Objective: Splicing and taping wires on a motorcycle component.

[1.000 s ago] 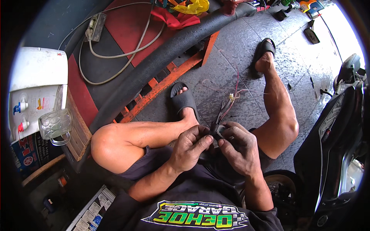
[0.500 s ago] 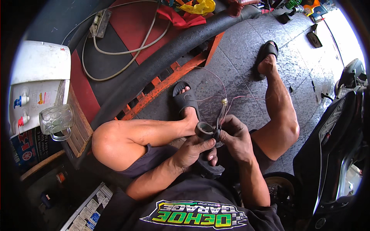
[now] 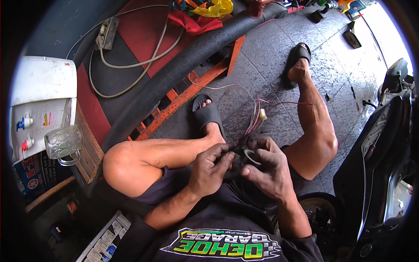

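Observation:
Low in the middle, between the person's knees, my left hand (image 3: 209, 168) is closed on a small dark part (image 3: 238, 162), its thumb pressing on it. My right hand (image 3: 266, 168) grips the same part from the other side, fingers curled around it, beside a pale ring-shaped edge (image 3: 252, 156). Much of the part is hidden by my fingers. From its top, thin red and grey wires (image 3: 251, 124) run out with a small cream connector (image 3: 263, 114), loose above the tiled floor.
A black padded rail on an orange frame (image 3: 196, 85) crosses the upper left, near cables and a power strip (image 3: 107, 30). A glass mug (image 3: 61, 142) stands by a white dispenser (image 3: 43, 78). A motorcycle (image 3: 379, 161) fills the right. Sandalled feet rest on tiles (image 3: 270, 52).
The dark part has turned in my hands; its round end, upright at the left half a second ago, now sits under my right fingers. The wires and connector have swung and shifted.

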`<action>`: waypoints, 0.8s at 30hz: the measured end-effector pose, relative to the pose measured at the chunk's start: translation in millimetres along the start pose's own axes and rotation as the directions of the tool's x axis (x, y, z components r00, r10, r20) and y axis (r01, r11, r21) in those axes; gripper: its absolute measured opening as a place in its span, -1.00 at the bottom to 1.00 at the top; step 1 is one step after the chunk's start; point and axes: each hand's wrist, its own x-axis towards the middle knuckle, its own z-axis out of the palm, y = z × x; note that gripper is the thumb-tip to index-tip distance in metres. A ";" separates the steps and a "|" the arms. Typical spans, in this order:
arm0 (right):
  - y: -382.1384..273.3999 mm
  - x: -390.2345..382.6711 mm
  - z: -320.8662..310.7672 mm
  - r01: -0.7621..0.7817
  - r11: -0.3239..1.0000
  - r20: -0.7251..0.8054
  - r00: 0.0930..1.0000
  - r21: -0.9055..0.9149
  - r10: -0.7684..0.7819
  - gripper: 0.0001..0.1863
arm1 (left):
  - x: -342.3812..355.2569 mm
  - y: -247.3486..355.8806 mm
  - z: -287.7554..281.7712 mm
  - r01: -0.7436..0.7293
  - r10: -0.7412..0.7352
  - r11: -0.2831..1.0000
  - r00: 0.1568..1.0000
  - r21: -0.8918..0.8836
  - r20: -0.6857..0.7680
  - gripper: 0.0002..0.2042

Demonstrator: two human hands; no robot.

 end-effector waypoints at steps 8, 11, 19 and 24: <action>-2.2 -1.3 5.0 -0.146 0.987 -0.041 0.989 -0.064 0.144 -0.78 | 0.4 3.1 3.9 -0.067 0.079 0.990 0.992 -0.122 0.098 -0.80; -2.5 -0.8 5.6 -0.107 0.991 -0.081 0.992 -0.079 0.100 -0.80 | -1.9 2.5 7.2 -0.100 0.104 0.994 0.992 -0.054 0.065 -0.77; -1.8 3.0 2.2 -0.141 0.984 -0.100 0.986 -0.105 0.130 -0.79 | -1.6 -9.2 7.4 -0.101 0.161 0.938 0.974 -0.332 0.158 -0.79; 5.3 6.2 3.2 -0.372 0.781 0.131 0.925 0.502 0.357 -0.85 | 1.3 -16.1 4.7 0.100 0.136 0.799 0.930 -0.592 0.341 -0.76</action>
